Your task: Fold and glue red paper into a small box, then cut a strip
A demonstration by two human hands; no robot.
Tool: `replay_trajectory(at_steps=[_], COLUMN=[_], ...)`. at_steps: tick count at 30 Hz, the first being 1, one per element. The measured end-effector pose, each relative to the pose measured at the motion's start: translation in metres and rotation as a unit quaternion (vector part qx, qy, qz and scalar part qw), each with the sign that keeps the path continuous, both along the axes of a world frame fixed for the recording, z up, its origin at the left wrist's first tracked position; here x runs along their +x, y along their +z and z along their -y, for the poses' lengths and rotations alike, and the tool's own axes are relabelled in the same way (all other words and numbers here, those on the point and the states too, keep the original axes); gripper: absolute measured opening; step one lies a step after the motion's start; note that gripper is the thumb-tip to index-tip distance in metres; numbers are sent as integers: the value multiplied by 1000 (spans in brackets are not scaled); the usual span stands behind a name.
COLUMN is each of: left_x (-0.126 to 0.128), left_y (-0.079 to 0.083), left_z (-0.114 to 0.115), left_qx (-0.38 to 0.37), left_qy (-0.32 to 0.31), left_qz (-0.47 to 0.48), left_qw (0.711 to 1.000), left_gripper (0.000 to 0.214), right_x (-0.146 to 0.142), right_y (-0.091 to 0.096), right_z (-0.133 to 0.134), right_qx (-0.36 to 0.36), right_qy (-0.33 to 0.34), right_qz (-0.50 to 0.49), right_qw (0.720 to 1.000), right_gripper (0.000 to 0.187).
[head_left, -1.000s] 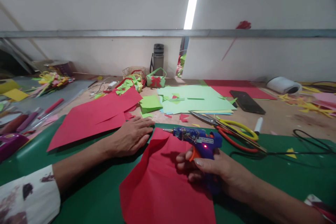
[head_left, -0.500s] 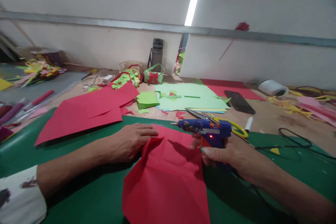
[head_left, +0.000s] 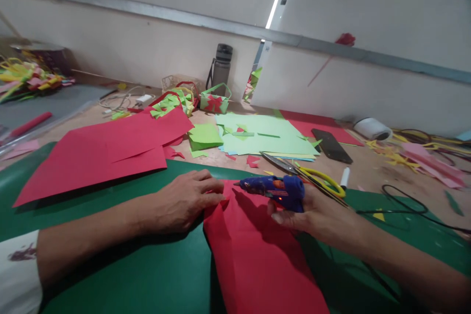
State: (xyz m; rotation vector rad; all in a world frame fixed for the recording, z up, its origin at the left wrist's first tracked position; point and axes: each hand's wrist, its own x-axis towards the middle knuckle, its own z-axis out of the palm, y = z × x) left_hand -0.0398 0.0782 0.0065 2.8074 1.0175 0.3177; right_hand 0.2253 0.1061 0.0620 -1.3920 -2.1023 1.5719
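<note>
A creased red paper sheet (head_left: 257, 260) lies on the green cutting mat (head_left: 121, 274) in front of me. My left hand (head_left: 186, 199) rests palm down at the sheet's upper left corner, fingers stretched out flat on its edge. My right hand (head_left: 312, 213) is wrapped round a blue hot glue gun (head_left: 277, 190) with a small red light. The gun lies nearly level, its nozzle pointing left over the sheet's top edge, close to my left fingertips.
Yellow-handled scissors (head_left: 312, 176) and a white marker (head_left: 345, 177) lie just behind the gun. Larger red sheets (head_left: 99, 152), light green sheets (head_left: 265, 140), a black phone (head_left: 331, 144), a small green paper basket (head_left: 214, 99), a grey bottle (head_left: 222, 65) and a black cord (head_left: 412, 206) sit around.
My right hand has swung the glue gun forward and left, lowering it toward the sheet's top edge. The red sheet's left side has folded in, so it looks narrower. My left hand stayed at the corner.
</note>
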Motion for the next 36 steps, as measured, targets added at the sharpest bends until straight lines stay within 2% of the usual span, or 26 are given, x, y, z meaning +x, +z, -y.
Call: replay_trajectory(at_steps=[6,17,22,28,31,36], left_x=[2,3,2,2,3,4], left_y=[2,3,2,4,5,6], left_z=[0,0,-1,0,0,0], left_qx=[9,17,14,14,15,20], left_qy=[-5,0,-2,-2,-4,-9], left_qz=[14,4,5,1,10,18], left_qw=[1000,1000,1000,1000,1000,1000], left_gripper=[29,36,38,37,35,32], right_x=[-2,-4,-1,-2,-2,-1], right_y=[0,0,3,-2,0,4], right_z=[-7,-7,-4,-6,-5,0], right_qx=[20,6,31,27,38,57], right_qy=[19,28,33,37,33,27], right_qz=[20,18,15,3,20,40], right_qw=[999,999,999,999,999,997], right_gripper=[13,14,6,11,18,19])
